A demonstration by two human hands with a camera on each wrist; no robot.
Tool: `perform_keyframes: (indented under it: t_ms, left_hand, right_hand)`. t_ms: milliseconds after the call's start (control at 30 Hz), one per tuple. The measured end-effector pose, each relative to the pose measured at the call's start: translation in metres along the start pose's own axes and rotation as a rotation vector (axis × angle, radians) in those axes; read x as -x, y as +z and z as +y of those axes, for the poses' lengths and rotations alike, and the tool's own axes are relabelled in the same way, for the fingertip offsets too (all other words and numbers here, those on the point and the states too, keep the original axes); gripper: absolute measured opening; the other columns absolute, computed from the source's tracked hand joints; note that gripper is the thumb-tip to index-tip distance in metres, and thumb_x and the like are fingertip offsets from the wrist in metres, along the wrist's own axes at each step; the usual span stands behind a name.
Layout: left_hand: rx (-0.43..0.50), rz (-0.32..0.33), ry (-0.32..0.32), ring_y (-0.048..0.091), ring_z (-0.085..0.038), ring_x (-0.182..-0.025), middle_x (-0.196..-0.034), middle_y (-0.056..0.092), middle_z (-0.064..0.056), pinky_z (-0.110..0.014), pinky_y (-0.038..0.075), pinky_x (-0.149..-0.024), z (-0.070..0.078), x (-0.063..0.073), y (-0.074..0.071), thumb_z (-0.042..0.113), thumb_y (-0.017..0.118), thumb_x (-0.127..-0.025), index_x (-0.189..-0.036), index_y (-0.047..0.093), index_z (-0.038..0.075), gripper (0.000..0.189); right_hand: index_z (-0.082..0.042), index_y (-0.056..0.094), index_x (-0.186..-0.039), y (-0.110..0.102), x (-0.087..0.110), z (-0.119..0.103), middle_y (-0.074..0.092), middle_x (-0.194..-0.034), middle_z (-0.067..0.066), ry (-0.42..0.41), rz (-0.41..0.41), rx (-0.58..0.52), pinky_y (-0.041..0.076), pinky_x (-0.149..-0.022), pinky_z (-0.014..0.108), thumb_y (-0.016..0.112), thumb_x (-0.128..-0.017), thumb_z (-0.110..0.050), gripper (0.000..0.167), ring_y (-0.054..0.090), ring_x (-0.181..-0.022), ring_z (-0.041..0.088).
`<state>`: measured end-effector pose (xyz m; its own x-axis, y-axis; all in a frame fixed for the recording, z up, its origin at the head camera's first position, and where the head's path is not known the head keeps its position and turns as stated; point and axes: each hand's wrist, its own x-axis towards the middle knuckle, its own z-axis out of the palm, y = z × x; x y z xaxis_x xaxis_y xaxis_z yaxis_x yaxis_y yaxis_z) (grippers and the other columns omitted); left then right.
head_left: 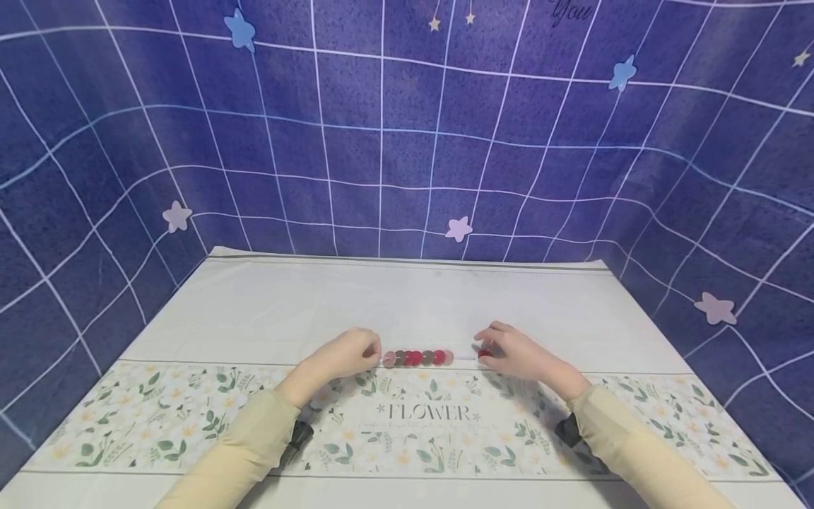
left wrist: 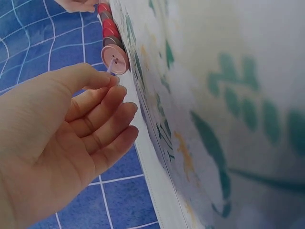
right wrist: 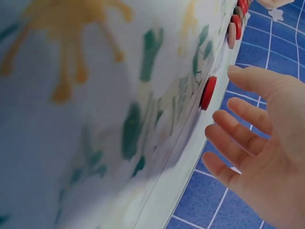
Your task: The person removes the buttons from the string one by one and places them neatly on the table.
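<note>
Round pink, red and dark buttons point(head_left: 416, 358) lie in an overlapping row along the flower-printed band's point(head_left: 407, 452) far edge. At the row's left end, the left hand point(head_left: 350, 351) pinches a thin pale string point(left wrist: 110, 68). Farther right, the right hand point(head_left: 518, 351), fingers loosely parted, holds nothing beside a lone round red button point(right wrist: 208, 93).

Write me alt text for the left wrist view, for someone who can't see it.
A left hand pinches a thin pale string that runs to a pink button. Beyond it, red and dark buttons line up toward part of the right hand at the top edge. A leaf-printed surface fills the right side, with a blue gridded backdrop at left.
</note>
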<state>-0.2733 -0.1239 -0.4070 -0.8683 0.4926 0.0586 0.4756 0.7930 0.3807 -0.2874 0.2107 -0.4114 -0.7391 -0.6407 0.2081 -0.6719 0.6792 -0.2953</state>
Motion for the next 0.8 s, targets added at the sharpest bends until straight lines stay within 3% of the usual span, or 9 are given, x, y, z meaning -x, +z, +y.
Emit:
perform_keyframes:
  t_ms: [267,500,800]
  left_hand:
    - [-0.009,0.014,0.006,0.049,-0.007,-0.067,-0.072,0.057,0.006,-0.026,0.047,-0.069,-0.001,0.001,0.001,0.012,0.062,-0.085,-0.08,0.062,0.012,0.005]
    - [-0.006,0.009,0.003,0.051,-0.006,-0.07,-0.075,0.059,0.007,-0.028,0.048,-0.072,-0.004,-0.001,0.004,0.016,0.063,-0.087,-0.081,0.062,0.014,0.007]
    - [-0.025,0.026,0.049,0.051,-0.007,-0.071,-0.077,0.058,0.007,-0.027,0.048,-0.071,-0.006,-0.001,0.004,0.016,0.064,-0.088,-0.082,0.062,0.014,0.006]
  right_hand:
    - [0.003,0.062,-0.111,0.0,-0.011,-0.011,0.061,-0.098,0.012,-0.075,0.022,0.001,0.051,-0.082,0.037,0.068,-0.083,-0.014,0.033,0.06,-0.088,0.024]
    - [0.001,0.063,-0.11,0.003,-0.018,-0.018,0.061,-0.1,0.011,-0.05,-0.01,-0.002,0.05,-0.085,0.038,0.069,-0.084,-0.017,0.033,0.058,-0.091,0.023]
    - [0.001,0.063,-0.109,0.005,-0.024,-0.025,0.061,-0.098,0.01,-0.046,-0.039,-0.017,0.049,-0.078,0.032,0.067,-0.085,-0.018,0.031,0.056,-0.082,0.019]
